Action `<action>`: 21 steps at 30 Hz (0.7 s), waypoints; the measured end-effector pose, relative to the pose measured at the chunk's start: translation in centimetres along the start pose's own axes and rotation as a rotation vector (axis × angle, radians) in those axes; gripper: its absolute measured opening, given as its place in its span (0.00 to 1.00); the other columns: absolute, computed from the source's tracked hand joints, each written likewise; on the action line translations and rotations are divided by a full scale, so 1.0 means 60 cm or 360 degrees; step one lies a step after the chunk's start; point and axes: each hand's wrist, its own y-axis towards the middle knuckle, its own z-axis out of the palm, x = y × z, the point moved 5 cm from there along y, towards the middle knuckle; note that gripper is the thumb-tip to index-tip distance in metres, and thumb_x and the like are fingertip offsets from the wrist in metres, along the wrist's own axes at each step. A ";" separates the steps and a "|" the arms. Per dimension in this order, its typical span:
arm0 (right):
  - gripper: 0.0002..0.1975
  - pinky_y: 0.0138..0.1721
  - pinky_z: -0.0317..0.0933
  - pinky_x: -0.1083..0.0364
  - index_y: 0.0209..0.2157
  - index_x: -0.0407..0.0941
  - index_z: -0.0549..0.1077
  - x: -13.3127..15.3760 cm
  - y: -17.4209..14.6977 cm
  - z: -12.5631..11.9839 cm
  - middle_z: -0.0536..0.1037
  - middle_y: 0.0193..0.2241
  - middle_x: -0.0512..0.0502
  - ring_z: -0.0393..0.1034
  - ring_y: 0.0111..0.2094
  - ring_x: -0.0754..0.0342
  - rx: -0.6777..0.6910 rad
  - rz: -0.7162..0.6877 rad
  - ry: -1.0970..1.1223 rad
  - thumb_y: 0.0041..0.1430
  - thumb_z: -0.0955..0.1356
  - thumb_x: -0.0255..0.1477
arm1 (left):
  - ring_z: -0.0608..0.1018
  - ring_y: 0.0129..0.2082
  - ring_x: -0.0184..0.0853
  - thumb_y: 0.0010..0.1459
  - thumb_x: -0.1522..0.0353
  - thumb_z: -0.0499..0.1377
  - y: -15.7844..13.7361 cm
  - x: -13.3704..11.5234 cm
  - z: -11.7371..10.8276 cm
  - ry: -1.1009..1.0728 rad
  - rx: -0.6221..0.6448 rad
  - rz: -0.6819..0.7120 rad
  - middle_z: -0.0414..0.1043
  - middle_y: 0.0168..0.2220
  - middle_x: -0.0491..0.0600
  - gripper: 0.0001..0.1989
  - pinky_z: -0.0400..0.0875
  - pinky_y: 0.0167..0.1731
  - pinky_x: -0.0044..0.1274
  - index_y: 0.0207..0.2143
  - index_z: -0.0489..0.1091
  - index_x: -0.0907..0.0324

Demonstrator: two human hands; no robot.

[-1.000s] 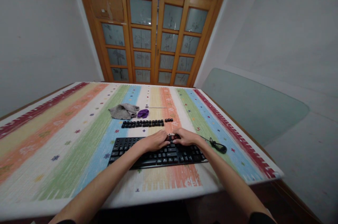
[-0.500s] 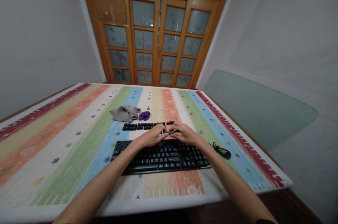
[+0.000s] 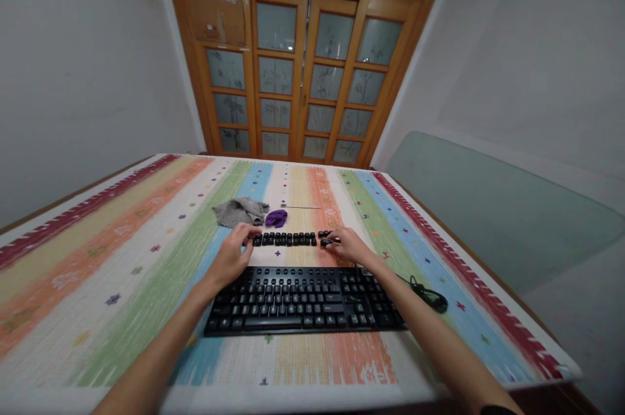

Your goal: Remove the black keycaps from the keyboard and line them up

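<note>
My left hand (image 3: 235, 252) is at the left end of two rows of loose black keycaps (image 3: 288, 239), thumb and forefinger closed around a keycap there; the fingers hide most of it. At the right end of the rows, my right hand (image 3: 350, 247) pinches a small dark slender thing (image 3: 330, 242), too blurred to name. Nearer to me lies a black keyboard (image 3: 303, 301), with keys in its lower rows and bare posts along parts of its upper area. My right forearm passes over its right side.
Beyond the keycaps lie a crumpled grey cloth (image 3: 239, 212), a purple bundle (image 3: 276, 218) and a thin rod (image 3: 303, 207). A coiled black cable (image 3: 430, 298) rests right of the keyboard. A striped cloth (image 3: 146, 285) covers the table; wooden glazed doors (image 3: 303, 76) stand behind.
My hands, together above the keyboard before, have parted. The left moved to the left end of the keycap rows, the right slightly right. The view has shifted a little left.
</note>
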 end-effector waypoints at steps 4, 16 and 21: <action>0.09 0.35 0.60 0.57 0.38 0.41 0.82 -0.001 0.008 0.006 0.82 0.34 0.40 0.74 0.36 0.48 0.0026 0.0055 -0.0048 0.54 0.70 0.24 | 0.74 0.39 0.38 0.60 0.71 0.48 -0.036 0.027 -0.041 0.0071 -0.0146 -0.0092 0.71 0.38 0.50 0.11 0.71 0.43 0.30 0.38 0.69 0.58; 0.07 0.34 0.59 0.57 0.35 0.41 0.81 0.002 0.017 0.013 0.81 0.33 0.41 0.73 0.35 0.49 -0.0003 0.0097 -0.0089 0.53 0.71 0.26 | 0.76 0.41 0.38 0.62 0.68 0.48 -0.105 0.055 -0.071 0.0135 -0.0176 -0.0190 0.73 0.39 0.50 0.12 0.71 0.45 0.29 0.38 0.71 0.57; 0.06 0.34 0.59 0.57 0.33 0.41 0.80 0.005 0.013 -0.002 0.80 0.32 0.43 0.72 0.35 0.50 -0.0076 0.0099 -0.0076 0.52 0.72 0.27 | 0.77 0.42 0.38 0.61 0.67 0.48 -0.109 0.056 -0.070 0.0144 -0.0160 -0.0208 0.73 0.39 0.51 0.12 0.71 0.47 0.30 0.38 0.71 0.57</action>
